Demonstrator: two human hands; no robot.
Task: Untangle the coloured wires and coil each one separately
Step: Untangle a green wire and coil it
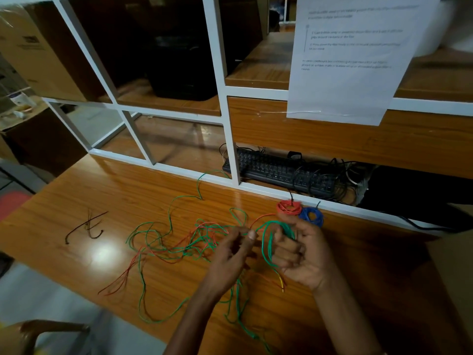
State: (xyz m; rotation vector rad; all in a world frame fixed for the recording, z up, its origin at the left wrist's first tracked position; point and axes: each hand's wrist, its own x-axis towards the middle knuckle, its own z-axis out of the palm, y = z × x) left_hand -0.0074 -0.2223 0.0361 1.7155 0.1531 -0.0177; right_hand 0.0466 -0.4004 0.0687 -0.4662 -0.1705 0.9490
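Two hands are working over the wooden counter (76, 190). The right hand (304, 254) is curling its fingers around several loops of the green wire (268, 242), one coil in the making. The left hand (233, 249) is pinching a strand of the same green wire between thumb and fingertips, just beside the right hand. The rest of the green wire is lying spread and crossing one loose red wire (122, 278) across the middle of the counter, both trailing toward its near edge. Two finished coils are sitting against the far edge, touching each other: one red coil (289, 207) and one blue coil (311, 217). A few dark ties (88, 225) are lying well apart toward the left edge. One black keyboard (279, 171) is resting behind the white frame (231, 139).
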